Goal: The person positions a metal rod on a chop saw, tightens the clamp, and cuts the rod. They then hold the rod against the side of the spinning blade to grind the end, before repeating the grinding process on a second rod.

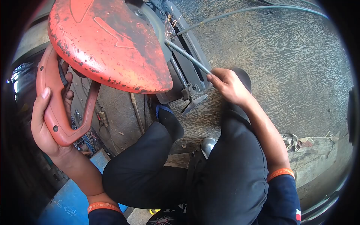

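Note:
My left hand point(40, 125) is wrapped around the red handle point(50, 88) of a cut-off saw, thumb on the near side and fingers through the loop. The saw's worn red blade guard point(108, 45) covers most of the grey cutting disc point(152, 22). In my right hand point(228, 85) is a thin metal rod point(189, 57), gripped near one end. Its far end meets the disc's edge, where sparks point(171, 25) fly up. Below the rod lies the saw's dark base point(193, 73) with a threaded vise screw point(178, 73) and its crank handle point(194, 104).
My legs point(228, 165) straddle the space in front of the saw, one sandalled foot point(168, 118) close to the base. A long bar or hose point(247, 12) crosses the floor behind. Crumpled sheeting point(315, 150) lies at right, a blue panel point(71, 200) at lower left.

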Demonstrator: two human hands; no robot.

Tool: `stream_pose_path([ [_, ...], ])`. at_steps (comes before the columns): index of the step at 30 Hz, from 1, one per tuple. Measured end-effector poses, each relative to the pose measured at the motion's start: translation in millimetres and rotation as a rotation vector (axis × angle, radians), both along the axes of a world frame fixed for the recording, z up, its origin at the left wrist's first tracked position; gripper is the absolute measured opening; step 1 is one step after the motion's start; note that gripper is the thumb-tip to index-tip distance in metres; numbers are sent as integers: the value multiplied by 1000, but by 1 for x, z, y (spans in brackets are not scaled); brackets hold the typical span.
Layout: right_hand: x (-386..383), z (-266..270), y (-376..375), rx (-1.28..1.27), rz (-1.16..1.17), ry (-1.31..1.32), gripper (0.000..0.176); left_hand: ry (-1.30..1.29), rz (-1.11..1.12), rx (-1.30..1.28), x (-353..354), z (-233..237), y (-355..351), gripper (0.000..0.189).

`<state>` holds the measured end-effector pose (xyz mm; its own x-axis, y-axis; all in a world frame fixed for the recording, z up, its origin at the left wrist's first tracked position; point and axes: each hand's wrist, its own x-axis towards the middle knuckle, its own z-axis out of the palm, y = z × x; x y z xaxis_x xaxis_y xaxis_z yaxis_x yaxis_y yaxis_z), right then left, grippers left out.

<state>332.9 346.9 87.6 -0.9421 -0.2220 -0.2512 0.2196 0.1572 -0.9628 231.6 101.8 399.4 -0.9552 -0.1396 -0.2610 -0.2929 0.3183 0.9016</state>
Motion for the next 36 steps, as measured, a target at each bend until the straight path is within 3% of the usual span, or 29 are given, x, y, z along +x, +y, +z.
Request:
stream_pose_path([
  [16, 0, 14, -4, 199, -95, 98, 18, -13, -7, 6, 0, 0, 0, 56],
  [20, 3, 5, -6, 254, -129, 320, 12, -8, 12, 19, 0, 0, 0, 57],
  [28, 6, 6, -10, 535, -76, 457, 20, -48, -5, 43, 1, 1, 0, 57],
  [31, 5, 15, -10, 553, -107, 422, 20, -4, 28, 33, 0, 0, -2, 56],
  [33, 0, 25, -10, 339, -302, 231, 23, -47, -38, 2, -3, 3, -12, 56],
  [34, -3, 26, -5, 253, -249, -20, 33, -45, -36, 1, -3, 2, -10, 56],
  [36, -4, 22, -1, 192, -230, -118, 34, 8, -25, -34, -2, 0, -2, 50],
])
